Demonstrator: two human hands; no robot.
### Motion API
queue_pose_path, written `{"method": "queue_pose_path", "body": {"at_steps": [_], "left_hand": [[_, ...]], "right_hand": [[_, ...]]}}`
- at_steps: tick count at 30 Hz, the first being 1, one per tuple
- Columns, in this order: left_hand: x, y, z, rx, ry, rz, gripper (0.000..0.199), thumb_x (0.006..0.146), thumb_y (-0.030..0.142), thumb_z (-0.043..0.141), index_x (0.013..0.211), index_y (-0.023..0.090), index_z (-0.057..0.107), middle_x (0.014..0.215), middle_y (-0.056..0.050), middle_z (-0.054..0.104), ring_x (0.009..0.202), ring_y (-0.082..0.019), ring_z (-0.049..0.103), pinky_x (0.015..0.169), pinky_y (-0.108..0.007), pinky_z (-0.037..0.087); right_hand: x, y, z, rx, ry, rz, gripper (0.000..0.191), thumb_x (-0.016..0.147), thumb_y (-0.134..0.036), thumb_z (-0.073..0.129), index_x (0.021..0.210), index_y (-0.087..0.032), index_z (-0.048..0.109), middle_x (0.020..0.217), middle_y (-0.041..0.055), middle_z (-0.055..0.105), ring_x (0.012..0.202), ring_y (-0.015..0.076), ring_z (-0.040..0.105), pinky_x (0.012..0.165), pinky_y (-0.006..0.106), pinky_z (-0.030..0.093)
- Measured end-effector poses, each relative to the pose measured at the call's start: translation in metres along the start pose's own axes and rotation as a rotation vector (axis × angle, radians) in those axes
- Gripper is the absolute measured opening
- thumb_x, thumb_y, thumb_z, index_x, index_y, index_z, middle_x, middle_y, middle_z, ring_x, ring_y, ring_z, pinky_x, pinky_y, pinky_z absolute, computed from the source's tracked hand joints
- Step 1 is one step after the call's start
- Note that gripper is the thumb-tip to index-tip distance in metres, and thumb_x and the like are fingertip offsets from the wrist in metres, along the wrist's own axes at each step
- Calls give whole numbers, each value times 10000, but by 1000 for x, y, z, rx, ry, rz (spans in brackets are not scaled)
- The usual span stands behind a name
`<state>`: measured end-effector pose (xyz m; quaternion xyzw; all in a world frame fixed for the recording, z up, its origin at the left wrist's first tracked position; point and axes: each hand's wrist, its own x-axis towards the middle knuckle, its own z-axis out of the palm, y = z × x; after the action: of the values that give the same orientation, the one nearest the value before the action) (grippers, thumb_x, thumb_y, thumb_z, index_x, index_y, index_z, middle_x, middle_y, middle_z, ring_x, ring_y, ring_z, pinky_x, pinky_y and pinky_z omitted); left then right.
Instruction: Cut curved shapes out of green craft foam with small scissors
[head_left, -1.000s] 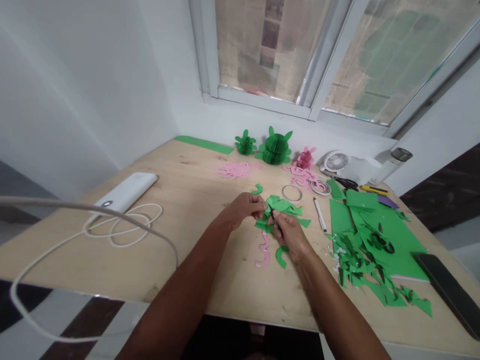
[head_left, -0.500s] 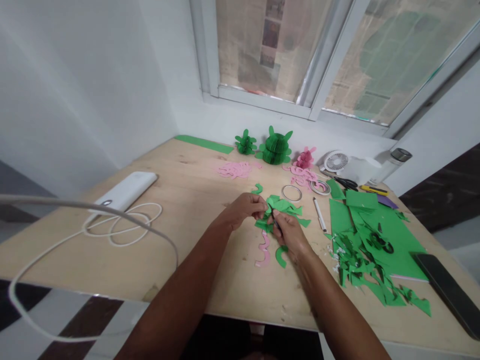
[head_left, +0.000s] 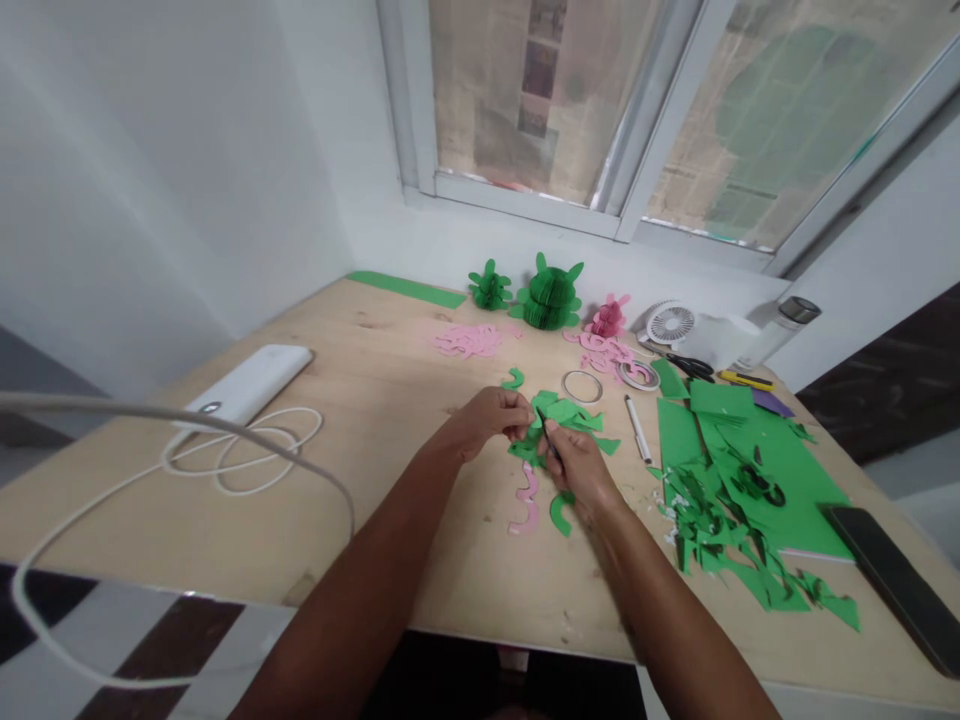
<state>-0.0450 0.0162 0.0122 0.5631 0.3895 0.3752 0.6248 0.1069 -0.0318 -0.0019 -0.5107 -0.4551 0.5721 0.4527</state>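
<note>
My left hand (head_left: 491, 415) is closed in a pinch on a small green paper piece (head_left: 537, 424). Close beside it on the right, my right hand (head_left: 579, 463) grips dark scissors (head_left: 553, 450), mostly hidden by the fingers, with the tip at the green paper. Green paper scraps (head_left: 574, 412) lie under and behind both hands. A wavy pink paper strip (head_left: 529, 497) and a curved green paper piece (head_left: 559, 513) are on the table nearer to me. Another curved green piece (head_left: 513, 379) rests just beyond my left hand.
Green and pink paper figures (head_left: 550, 298) stand along the wall. Pink cutouts (head_left: 469, 341), tape rolls (head_left: 583, 387) and a white pen (head_left: 638, 428) lie around. Right: green sheets and scraps (head_left: 705, 525), a phone (head_left: 892, 585). Left: a power bank (head_left: 255, 385) with a looping cable (head_left: 262, 432).
Both hands stay in nearly the same place over the green scraps, the scissors still at the green paper. The whole view has shifted very slightly.
</note>
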Motion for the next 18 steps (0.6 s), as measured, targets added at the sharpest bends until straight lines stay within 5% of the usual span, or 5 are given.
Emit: {"method": "queue_pose_path", "body": {"at_steps": [5, 10, 15, 18], "left_hand": [[-2, 3, -6, 5, -17, 2, 115, 637, 245, 628, 586, 155, 579, 485, 25, 545, 470, -88, 463, 519, -240, 380], [-6, 8, -13, 29, -17, 27, 138, 654, 267, 637, 580, 161, 587, 493, 24, 561, 476, -85, 468, 531, -234, 391], [-6, 1, 5, 188, -367, -18, 160, 694, 299, 636, 749, 155, 681, 584, -18, 651, 529, -120, 562, 532, -235, 399], [3, -12, 17, 350, -163, 34, 113, 691, 271, 619, 676, 162, 645, 536, 2, 610, 505, -118, 529, 510, -227, 362]], "right_hand": [[3, -2, -4, 38, 48, 6, 473, 730, -625, 582, 629, -163, 576, 368, -92, 346, 301, 48, 204, 321, 205, 90], [8, -5, -15, 114, 225, -57, 479, 718, -644, 567, 672, -167, 587, 422, -82, 372, 318, 53, 222, 323, 212, 119], [14, -9, -29, 207, 402, -145, 453, 725, -639, 542, 711, -187, 569, 452, -81, 360, 344, 67, 219, 336, 225, 132], [16, -10, -33, 229, 448, -167, 448, 735, -637, 523, 723, -190, 555, 462, -79, 363, 354, 69, 226, 348, 228, 137]]}}
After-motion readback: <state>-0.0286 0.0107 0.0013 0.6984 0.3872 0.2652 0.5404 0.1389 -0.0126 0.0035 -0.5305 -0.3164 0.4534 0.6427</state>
